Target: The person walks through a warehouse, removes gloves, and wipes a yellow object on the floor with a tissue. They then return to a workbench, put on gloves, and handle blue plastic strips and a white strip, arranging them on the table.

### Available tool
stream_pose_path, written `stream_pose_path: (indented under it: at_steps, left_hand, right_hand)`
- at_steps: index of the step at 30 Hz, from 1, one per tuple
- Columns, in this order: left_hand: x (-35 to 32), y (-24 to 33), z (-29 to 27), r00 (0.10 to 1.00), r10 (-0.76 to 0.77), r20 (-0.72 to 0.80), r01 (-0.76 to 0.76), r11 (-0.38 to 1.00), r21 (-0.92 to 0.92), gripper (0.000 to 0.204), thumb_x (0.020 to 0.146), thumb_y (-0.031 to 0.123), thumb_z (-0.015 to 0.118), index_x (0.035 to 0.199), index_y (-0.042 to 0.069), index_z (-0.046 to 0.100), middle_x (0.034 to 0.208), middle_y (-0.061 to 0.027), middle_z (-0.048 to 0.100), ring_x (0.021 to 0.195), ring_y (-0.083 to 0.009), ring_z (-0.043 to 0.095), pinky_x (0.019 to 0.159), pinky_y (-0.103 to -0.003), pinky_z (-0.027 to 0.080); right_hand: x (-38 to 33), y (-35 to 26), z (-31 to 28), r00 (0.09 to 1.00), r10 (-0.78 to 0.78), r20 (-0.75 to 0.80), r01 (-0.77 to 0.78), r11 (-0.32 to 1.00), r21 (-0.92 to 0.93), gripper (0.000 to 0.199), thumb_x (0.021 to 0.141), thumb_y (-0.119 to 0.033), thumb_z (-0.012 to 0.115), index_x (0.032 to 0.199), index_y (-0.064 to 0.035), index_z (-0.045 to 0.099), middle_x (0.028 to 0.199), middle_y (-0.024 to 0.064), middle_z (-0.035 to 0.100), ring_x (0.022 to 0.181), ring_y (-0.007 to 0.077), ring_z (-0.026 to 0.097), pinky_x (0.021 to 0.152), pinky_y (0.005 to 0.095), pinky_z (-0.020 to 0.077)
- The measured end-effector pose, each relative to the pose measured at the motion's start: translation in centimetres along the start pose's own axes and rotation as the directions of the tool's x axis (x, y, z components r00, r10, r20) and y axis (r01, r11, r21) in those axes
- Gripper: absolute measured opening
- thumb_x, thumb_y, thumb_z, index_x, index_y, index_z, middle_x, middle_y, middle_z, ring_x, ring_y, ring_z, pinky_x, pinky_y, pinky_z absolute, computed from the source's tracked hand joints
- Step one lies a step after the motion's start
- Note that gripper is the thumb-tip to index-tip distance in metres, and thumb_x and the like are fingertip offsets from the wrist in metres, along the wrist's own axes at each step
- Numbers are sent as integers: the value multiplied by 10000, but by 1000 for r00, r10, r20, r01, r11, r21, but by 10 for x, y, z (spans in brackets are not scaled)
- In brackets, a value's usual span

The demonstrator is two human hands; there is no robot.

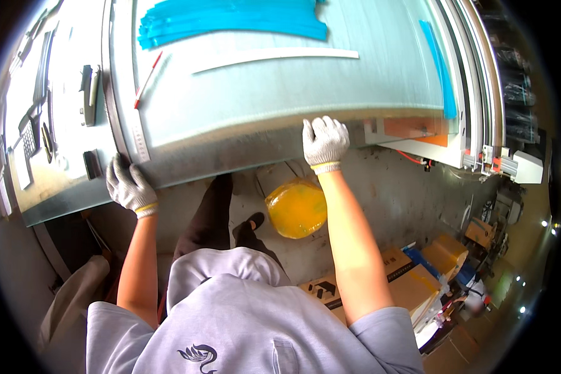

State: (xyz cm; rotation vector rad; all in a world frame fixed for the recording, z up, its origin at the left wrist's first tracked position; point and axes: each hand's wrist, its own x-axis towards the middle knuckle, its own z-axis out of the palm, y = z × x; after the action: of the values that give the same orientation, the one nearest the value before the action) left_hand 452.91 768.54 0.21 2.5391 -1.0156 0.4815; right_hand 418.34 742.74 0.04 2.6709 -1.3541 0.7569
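Note:
My left hand [131, 185], in a pale knit glove, rests at the front edge of the worktable [230, 153] with its fingers apart. Farther right along that edge, my gloved right hand [326, 142] is closed, its fingers curled; whatever they may grip is hidden. A steel ruler [141, 140] lies near my left hand, with a red and white pen [146, 84] beyond it. Across the glassy top curves a narrow white strip [274, 56]. Behind it is a stack of bright blue strips [237, 22], and another blue strip [439, 68] lies at the right.
A white metal rail [477, 75] bounds the table's right side. Dark tools [88, 96] and a small black block [91, 164] lie at the left. Under the front edge stands a round yellow object [297, 209]. Cardboard boxes [411, 287] are stacked by my right arm.

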Motion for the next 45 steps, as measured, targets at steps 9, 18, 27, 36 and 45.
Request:
stream_pose_path:
  at_steps: [9, 18, 27, 36, 45]
  left_hand:
    - [17, 37, -41, 904, -101, 416, 407, 505, -761, 376, 891, -78, 550, 1259, -27, 608, 1267, -156, 604, 1176, -278, 598, 1032, -365, 475]
    - [28, 176, -58, 482, 289, 827, 823, -473, -315, 425, 912, -48, 580, 1336, -52, 552, 1324, -137, 612, 1198, -237, 594, 1050, -336, 468]
    - [-16, 213, -75, 378, 690, 617, 903, -127, -411, 702, 976, 106, 568, 1572, 17, 207, 1602, -157, 301, 1477, -255, 290, 1209, -367, 215]
    - [-22, 210, -103, 297, 750, 590, 939, -119, -321, 655, 1005, 267, 555, 1561, 52, 285, 1615, -91, 300, 1490, -221, 268, 1211, -362, 209]
    - [-30, -26, -131, 265, 163, 950, 955, 94, -282, 640, 938, 339, 678, 1478, 75, 458, 1449, -118, 531, 1285, -262, 541, 1055, -396, 435]
  right_hand:
    - [9, -20, -5, 947, 310, 82, -309, 951, -26, 255, 913, -272, 634, 756, -71, 624, 747, 124, 619, 711, 338, 603, 681, 466, 481]
    - [32, -203, -31, 575, 497, 649, -609, -269, 746, 349, 1028, -298, 568, 1097, 31, 663, 949, 73, 694, 868, 134, 613, 800, 310, 526]
    - [-4, -136, -30, 42, 586, 809, -226, -783, 579, 203, 1034, -209, 533, 984, -33, 620, 931, 80, 640, 825, 220, 635, 735, 374, 547]
    - [-14, -110, -39, 93, 610, 787, -418, -694, 587, 330, 1027, -308, 559, 836, -55, 648, 785, 56, 643, 701, 195, 609, 668, 346, 516]
    - [-15, 53, -94, 435, 734, 521, -366, -385, 847, 300, 957, -352, 514, 964, -55, 559, 904, 110, 591, 896, 257, 624, 822, 402, 536]
